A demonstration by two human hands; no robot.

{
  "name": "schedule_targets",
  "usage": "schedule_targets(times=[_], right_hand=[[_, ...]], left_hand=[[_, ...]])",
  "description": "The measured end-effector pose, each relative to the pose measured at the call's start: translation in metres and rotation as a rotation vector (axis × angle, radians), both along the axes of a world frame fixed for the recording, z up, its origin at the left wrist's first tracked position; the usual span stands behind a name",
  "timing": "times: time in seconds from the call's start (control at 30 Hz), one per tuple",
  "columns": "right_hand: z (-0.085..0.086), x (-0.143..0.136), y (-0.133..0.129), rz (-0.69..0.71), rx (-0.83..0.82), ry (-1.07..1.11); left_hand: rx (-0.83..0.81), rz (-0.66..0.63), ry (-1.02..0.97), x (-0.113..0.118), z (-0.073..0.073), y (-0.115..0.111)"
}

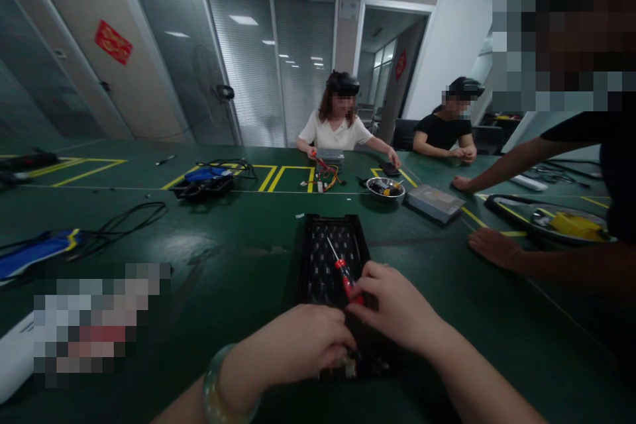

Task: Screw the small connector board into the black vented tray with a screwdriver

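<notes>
Gripping red-and-black screwdriver (346, 278) in right hand (392, 305), over black tray (322, 271) on green table (223, 318) | with left hand (315, 336) curled over near end, can't tell if holding anything | looks mid-work, can't split done from remaining

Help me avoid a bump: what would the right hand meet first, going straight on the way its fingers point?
The right hand, holding the screwdriver, would probably meet the left wall of the black tray; depth is unclear, so it might pass above.
</notes>
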State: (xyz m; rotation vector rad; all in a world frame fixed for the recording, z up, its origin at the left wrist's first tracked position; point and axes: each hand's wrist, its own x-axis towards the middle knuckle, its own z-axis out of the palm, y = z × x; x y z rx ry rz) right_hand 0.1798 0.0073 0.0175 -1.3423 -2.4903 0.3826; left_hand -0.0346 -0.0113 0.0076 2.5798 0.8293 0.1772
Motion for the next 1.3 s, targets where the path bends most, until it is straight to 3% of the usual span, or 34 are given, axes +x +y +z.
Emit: schedule_targets(times=[0.1, 0.2, 0.33, 0.53, 0.83, 1.1, 1.3], right_hand=[[0.010, 0.001, -0.011, 0.189, -0.142, -0.023], [0.013, 0.002, -0.017, 0.249, -0.202, -0.051], [0.016, 0.000, -0.022, 0.230, -0.254, -0.084], [0.017, -0.005, -0.025, 0.161, -0.290, -0.101], [0.006, -0.005, -0.024, 0.340, -0.235, -0.079], [0.009, -0.002, -0.024, 0.361, -0.263, -0.040], [0.001, -0.005, -0.022, 0.270, -0.318, -0.059]], left_hand=[[0.047, -0.001, 0.044, 0.001, 0.000, 0.001], [0.064, 0.001, 0.058, 0.003, 0.001, 0.001], [0.015, 0.032, -0.002, 0.000, 0.000, 0.003], [0.062, 0.195, 0.024, -0.014, 0.001, 0.009], [-0.001, 0.151, 0.116, -0.027, 0.014, -0.007], [-0.021, 0.182, 0.151, -0.029, 0.017, -0.010], [-0.037, 0.238, 0.182, -0.027, 0.010, -0.011]])
